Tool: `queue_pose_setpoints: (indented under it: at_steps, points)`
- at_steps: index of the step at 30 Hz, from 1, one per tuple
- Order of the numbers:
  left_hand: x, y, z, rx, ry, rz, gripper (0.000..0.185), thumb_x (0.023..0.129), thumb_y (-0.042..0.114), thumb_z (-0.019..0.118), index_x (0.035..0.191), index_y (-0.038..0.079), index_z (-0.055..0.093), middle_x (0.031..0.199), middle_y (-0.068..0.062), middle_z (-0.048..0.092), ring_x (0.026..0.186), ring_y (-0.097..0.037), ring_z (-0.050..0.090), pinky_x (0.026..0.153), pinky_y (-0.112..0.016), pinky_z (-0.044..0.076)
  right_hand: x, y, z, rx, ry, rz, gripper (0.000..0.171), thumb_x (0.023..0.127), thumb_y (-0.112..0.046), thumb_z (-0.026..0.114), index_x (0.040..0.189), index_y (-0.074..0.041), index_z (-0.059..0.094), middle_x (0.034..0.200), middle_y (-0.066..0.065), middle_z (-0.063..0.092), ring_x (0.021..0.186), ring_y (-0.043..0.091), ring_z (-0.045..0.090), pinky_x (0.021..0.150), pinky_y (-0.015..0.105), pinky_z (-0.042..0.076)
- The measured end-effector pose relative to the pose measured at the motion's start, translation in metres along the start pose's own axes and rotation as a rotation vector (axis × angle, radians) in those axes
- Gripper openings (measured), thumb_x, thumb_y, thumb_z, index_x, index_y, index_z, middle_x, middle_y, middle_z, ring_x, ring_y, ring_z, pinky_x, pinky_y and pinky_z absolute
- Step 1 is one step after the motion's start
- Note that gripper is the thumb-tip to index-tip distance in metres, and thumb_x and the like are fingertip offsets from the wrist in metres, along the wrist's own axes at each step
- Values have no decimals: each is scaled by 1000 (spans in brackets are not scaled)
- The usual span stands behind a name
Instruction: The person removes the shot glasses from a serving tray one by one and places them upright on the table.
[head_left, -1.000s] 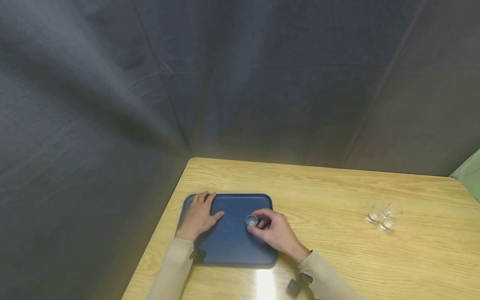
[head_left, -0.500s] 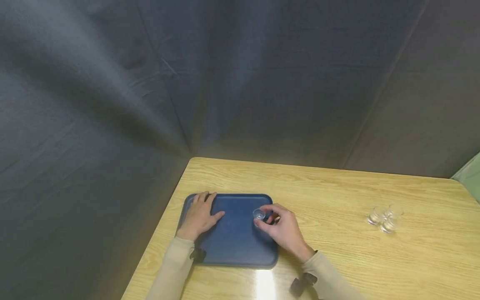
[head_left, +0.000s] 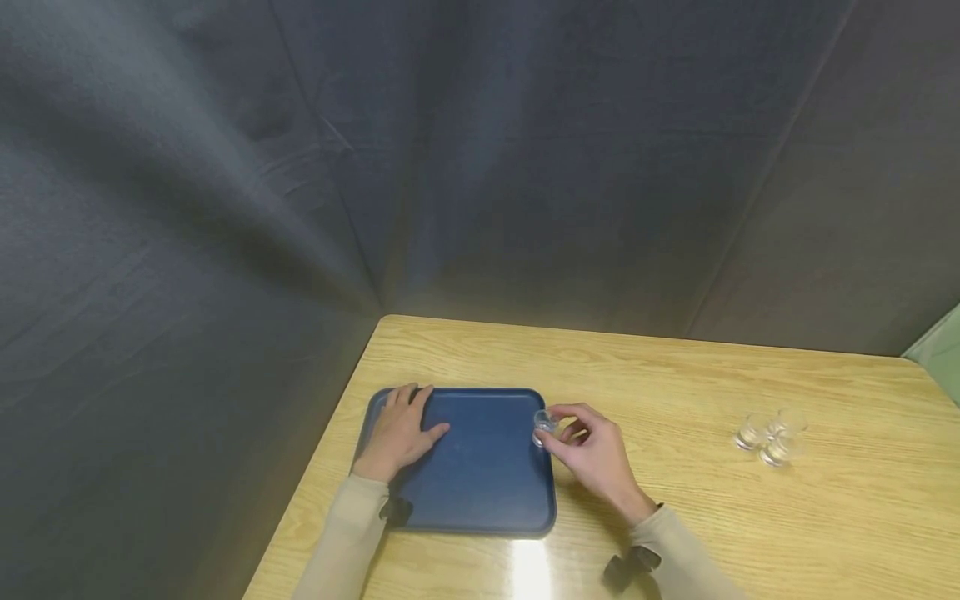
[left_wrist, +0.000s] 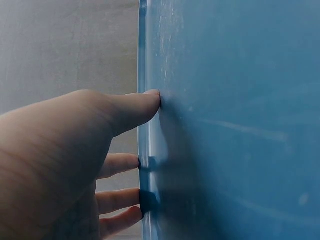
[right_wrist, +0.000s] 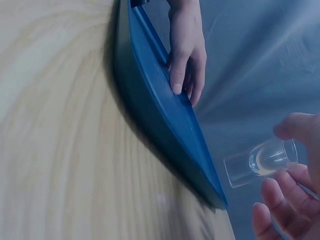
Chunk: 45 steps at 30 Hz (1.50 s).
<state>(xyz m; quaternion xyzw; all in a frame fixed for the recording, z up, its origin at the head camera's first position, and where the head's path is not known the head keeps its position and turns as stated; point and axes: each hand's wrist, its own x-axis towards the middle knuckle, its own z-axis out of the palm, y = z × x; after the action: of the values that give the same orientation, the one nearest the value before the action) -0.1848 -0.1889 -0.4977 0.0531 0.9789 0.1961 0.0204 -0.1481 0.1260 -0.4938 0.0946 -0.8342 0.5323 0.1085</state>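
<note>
Here, in the head view, a wood-grain table (head_left: pixel 675 392) stands in a corner of dark grey cloth (head_left: pixel 450 167). A blue tray (head_left: pixel 480 475) lies near the table's left edge. The left hand (head_left: pixel 397 433) rests flat on the tray's far left corner, fingers straight and close together, thumb spread out onto the blue surface. The right hand (head_left: pixel 592 454) holds a small clear glass (head_left: pixel 543 425) at the tray's right rim, pinched between thumb and fingertips, the other fingers loosely curled. The glass looks empty, short and see-through, with a thick base. Well apart on the right, 3 more glasses (head_left: pixel 768 435) stand in a tight cluster on the bare wood. Both sleeves are beige, and a dark strap shows at each wrist.

In the left wrist view, the left hand (left_wrist: pixel 60 165) fills the lower left. Its thumb tip presses on the tray (left_wrist: pixel 235 120), while the straight fingers reach over the rim, their tips touching it. The tray's surface is plain matte blue with faint scuffs.

In the right wrist view, the glass (right_wrist: pixel 260 162) sits between the fingertips (right_wrist: pixel 272 192) and the thumb of the right hand (right_wrist: pixel 292 185), clear of the tray (right_wrist: pixel 165 120) and just beside its near corner. Its walls are transparent, with a bright glint inside. Beyond, the left hand (right_wrist: pixel 186 47) lies on the tray's far edge, and the table (right_wrist: pixel 60 140) shows blurred below.
</note>
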Motion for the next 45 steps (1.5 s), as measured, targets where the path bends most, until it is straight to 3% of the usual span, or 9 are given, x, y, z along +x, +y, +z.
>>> queue_pose_setpoints:
  at_steps: [6, 12, 20, 30, 37, 45]
  points:
    - [-1, 0, -1, -4, 0, 3, 75, 100, 43, 73, 160, 8, 46, 166, -26, 40, 155, -47, 34, 121, -65, 40, -1, 6, -11, -17, 45, -10, 31, 83, -13, 92, 111, -7, 80, 98, 7, 77, 71, 1, 65, 61, 21, 56]
    - [-1, 0, -2, -6, 5, 10, 75, 100, 43, 73, 160, 7, 47, 165, -26, 40, 155, -47, 35, 121, -65, 40, -4, 13, -22, -17, 70, 46, 30, 85, -15, 91, 112, -8, 80, 101, 9, 77, 72, 1, 65, 62, 20, 56]
    - [0, 0, -1, 0, 3, 3, 75, 100, 43, 73, 160, 8, 46, 166, -26, 40, 155, -47, 34, 121, -65, 40, -5, 25, -44, -85, 125, 58, 31, 86, -15, 90, 114, -8, 79, 99, 9, 77, 73, 1, 66, 64, 19, 55]
    - [0, 0, 0, 8, 5, 2, 74, 100, 43, 73, 160, 8, 47, 165, -26, 41, 154, -47, 35, 121, -65, 40, -13, 39, -78, -155, 150, 140, 36, 91, -24, 87, 121, -6, 77, 87, 9, 75, 68, 1, 63, 52, 22, 52]
    - [0, -2, 2, 3, 9, 8, 74, 100, 43, 73, 160, 8, 47, 165, -26, 41, 155, -47, 35, 121, -65, 40, -18, 48, -104, -218, 174, 210, 42, 93, -33, 85, 125, -6, 76, 92, 11, 77, 69, -2, 63, 50, 24, 52]
    - [1, -1, 1, 11, 6, 16, 75, 100, 44, 72, 160, 7, 47, 165, -26, 41, 154, -47, 36, 121, -65, 41, -26, 60, -137, -356, 189, 207, 48, 94, -40, 83, 126, -4, 76, 99, 21, 80, 67, -13, 60, 50, 22, 52]
